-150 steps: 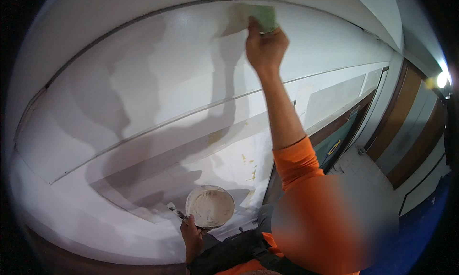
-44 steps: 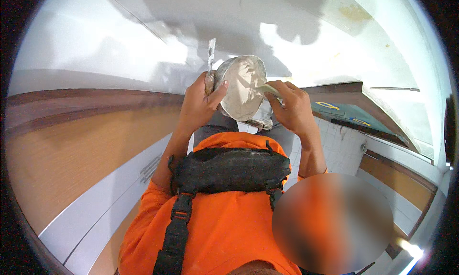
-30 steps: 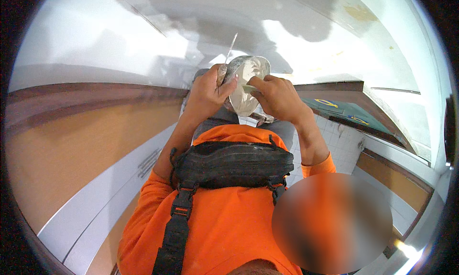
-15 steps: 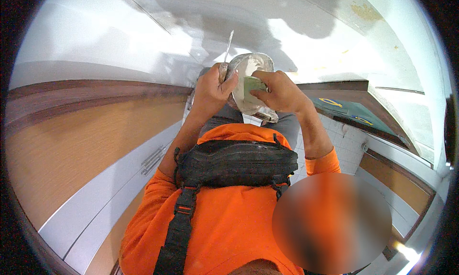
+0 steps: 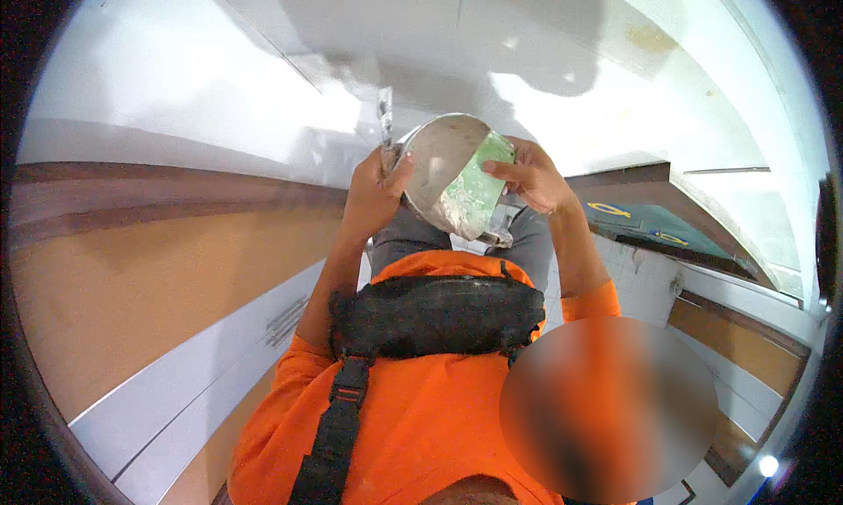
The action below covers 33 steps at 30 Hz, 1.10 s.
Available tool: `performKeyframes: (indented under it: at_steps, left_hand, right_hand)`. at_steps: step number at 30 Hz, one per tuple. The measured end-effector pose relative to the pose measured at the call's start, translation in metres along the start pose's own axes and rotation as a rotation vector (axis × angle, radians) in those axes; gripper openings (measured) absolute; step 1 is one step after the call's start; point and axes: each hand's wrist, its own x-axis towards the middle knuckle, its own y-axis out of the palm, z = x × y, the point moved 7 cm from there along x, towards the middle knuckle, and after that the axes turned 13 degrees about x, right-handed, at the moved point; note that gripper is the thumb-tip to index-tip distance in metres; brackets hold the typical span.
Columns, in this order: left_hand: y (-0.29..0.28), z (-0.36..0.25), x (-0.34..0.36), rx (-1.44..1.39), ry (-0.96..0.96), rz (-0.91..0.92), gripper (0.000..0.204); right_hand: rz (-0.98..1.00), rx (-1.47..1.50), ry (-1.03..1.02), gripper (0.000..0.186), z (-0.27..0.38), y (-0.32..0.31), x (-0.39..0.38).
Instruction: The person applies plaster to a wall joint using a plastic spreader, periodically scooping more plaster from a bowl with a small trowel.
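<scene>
Between my hands is a round, pale bowl [image 5: 436, 164] smeared with whitish paste inside, its opening tilted up toward me. My left hand [image 5: 373, 193] is closed on its left rim, thumb over the edge. The same hand also holds a thin, paste-crusted tool [image 5: 385, 119], perhaps a putty knife, with its narrow end sticking up. In my right hand [image 5: 540, 184] a flat green scraper [image 5: 479, 176] is pinched between thumb and fingers. White paste coats the scraper's lower end, which lies over the bowl's right side.
A white wall [image 5: 290, 75] with shadows rises ahead. To the left runs a brown-trimmed wooden panel [image 5: 176, 259]. A dark-framed green panel [image 5: 659, 220] with yellow-and-blue marks stands at right. Pale tiles [image 5: 628, 263] show below, and a black waist bag [image 5: 439, 316] crosses my front.
The bowl has tipped so more of its inside shows. The green scraper has turned and moved right and slightly down, its pasty face now visible. My left hand moved slightly left and down.
</scene>
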Motion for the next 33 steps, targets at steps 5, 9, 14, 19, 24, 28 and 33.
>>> performKeyframes:
  at_steps: [5, 9, 14, 19, 24, 28, 33]
  left_hand:
    - [0.001, 0.007, -0.001, 0.099, 0.007, -0.143, 0.035]
    - [0.017, 0.028, -0.001, -0.187, -0.205, -0.135, 0.035]
    - [0.014, 0.030, -0.007, -0.140, -0.219, -0.132, 0.036]
    - [0.024, 0.056, -0.006, -0.223, -0.258, -0.098, 0.038]
    - [0.014, 0.038, -0.003, 0.011, 0.008, -0.147, 0.041]
    - [0.018, 0.035, 0.000, -0.227, -0.212, -0.043, 0.040]
    - [0.034, 0.037, 0.004, -0.489, -0.113, -0.009, 0.040]
  right_hand:
    - [-0.146, 0.251, -0.035, 0.034, 0.000, -0.039, -0.022]
    - [-0.144, 0.415, -0.149, 0.036, 0.011, -0.033, -0.038]
    - [-0.339, 0.722, -0.178, 0.028, -0.017, -0.041, -0.048]
    - [-0.229, 0.643, -0.282, 0.035, -0.005, -0.031, -0.063]
    - [-0.080, 0.596, -0.397, 0.061, 0.064, 0.008, -0.082]
    - [0.002, 0.470, -0.616, 0.056, 0.141, 0.023, -0.103]
    - [-0.046, 0.285, -1.029, 0.064, 0.249, 0.036, -0.143]
